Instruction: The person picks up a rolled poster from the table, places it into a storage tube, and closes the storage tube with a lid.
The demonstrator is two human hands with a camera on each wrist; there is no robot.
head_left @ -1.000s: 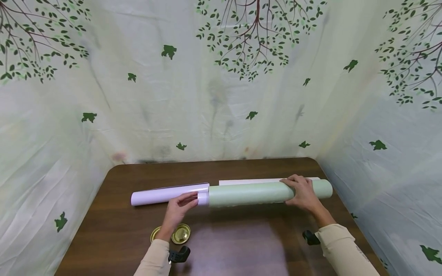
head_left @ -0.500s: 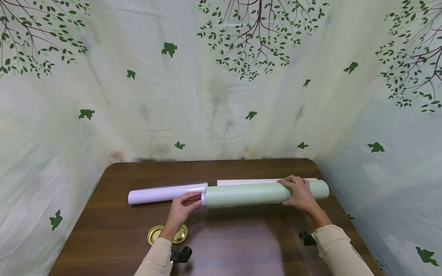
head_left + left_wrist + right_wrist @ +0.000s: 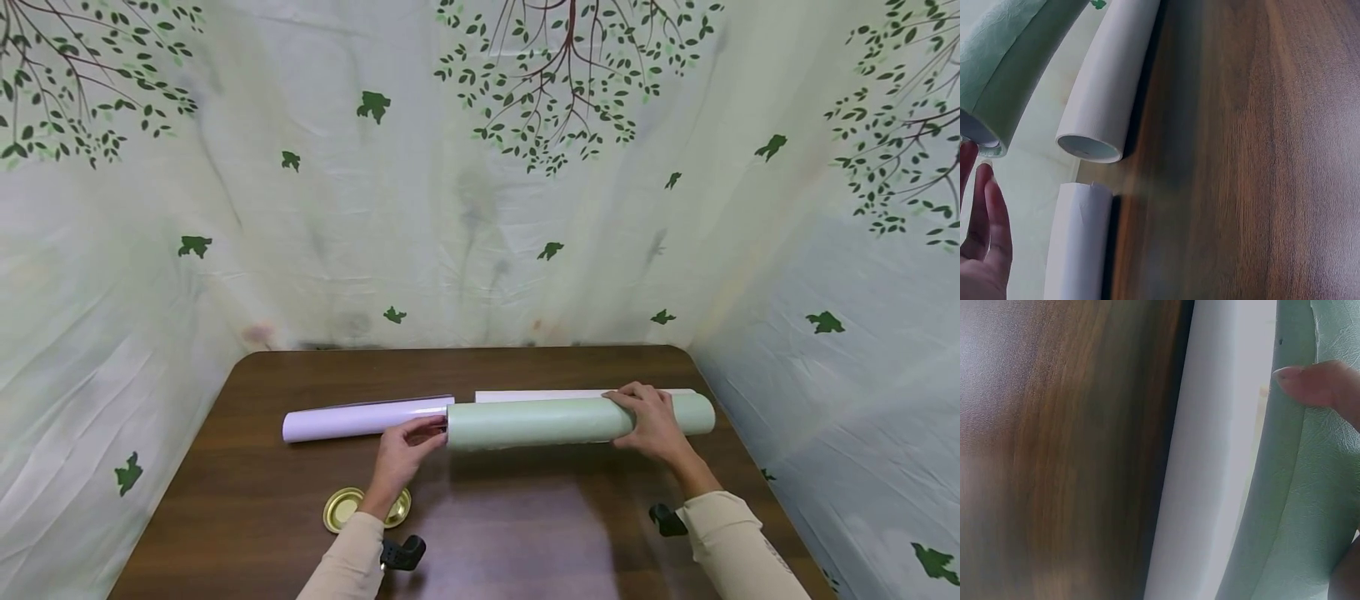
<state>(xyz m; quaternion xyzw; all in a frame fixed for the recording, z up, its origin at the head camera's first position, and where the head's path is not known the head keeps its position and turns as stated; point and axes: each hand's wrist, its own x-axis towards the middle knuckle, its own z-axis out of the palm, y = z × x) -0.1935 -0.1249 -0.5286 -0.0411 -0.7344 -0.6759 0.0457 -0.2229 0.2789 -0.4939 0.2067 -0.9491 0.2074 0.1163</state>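
My right hand (image 3: 654, 425) grips a long pale green tube (image 3: 532, 423) near its right end, fingers over the top and thumb on the near side. At its left end, my left hand (image 3: 407, 457) reaches to the opening with fingers extended. In the left wrist view, a white rim of an inner roll (image 3: 977, 132) shows just inside the green tube's mouth, and the fingertips are right at it. The green tube is held above the table, with a white hollow tube (image 3: 1109, 81) lying behind it. Part of my right hand's thumb (image 3: 1310, 386) presses on the green surface.
A lilac roll (image 3: 360, 421) lies on the brown wooden table (image 3: 285, 492), left of the white tube. Two gold-coloured round lids (image 3: 342, 508) sit near my left wrist, one partly covered by it. A leaf-patterned curtain (image 3: 465, 250) hangs behind the table.
The lilac inner roll that stuck out of the green tube's left end has slid rightward into it. My left hand has followed it up to the opening; the right hand keeps its grip.
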